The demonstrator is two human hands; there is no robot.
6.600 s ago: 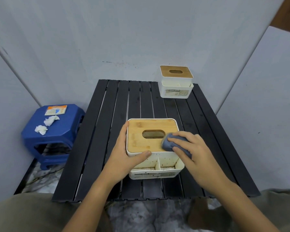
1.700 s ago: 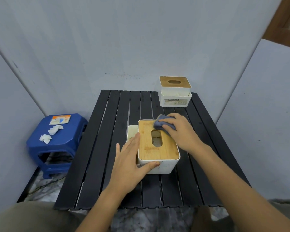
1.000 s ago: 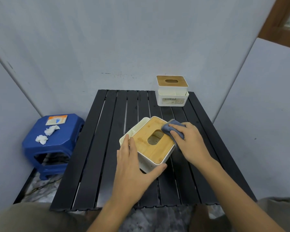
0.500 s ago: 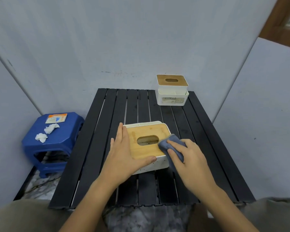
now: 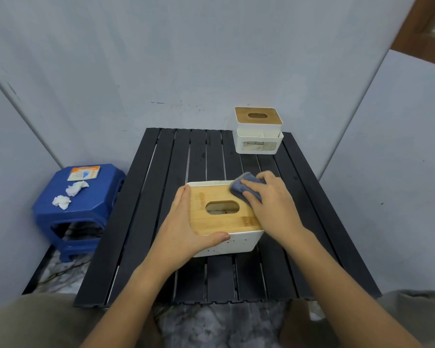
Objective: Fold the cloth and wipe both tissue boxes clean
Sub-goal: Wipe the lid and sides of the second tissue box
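A white tissue box with a wooden lid [image 5: 220,219] stands in the middle of the black slatted table [image 5: 161,187]. My left hand [image 5: 183,229] grips its left side, thumb along the front wall and fingers up the left edge. My right hand [image 5: 271,204] holds a folded blue-grey cloth [image 5: 239,188] and presses it on the lid's far right corner. A second white tissue box with a wooden lid [image 5: 258,130] stands at the table's far right corner, untouched.
A blue plastic stool [image 5: 86,209] stands left of the table with two crumpled tissues [image 5: 69,195] and a small packet [image 5: 84,173] on it. Grey wall panels close in the back and both sides. My knees show at the bottom.
The near box was turned until its long side faces me. My right hand slid the cloth from the lid's near right edge up to its far right corner.
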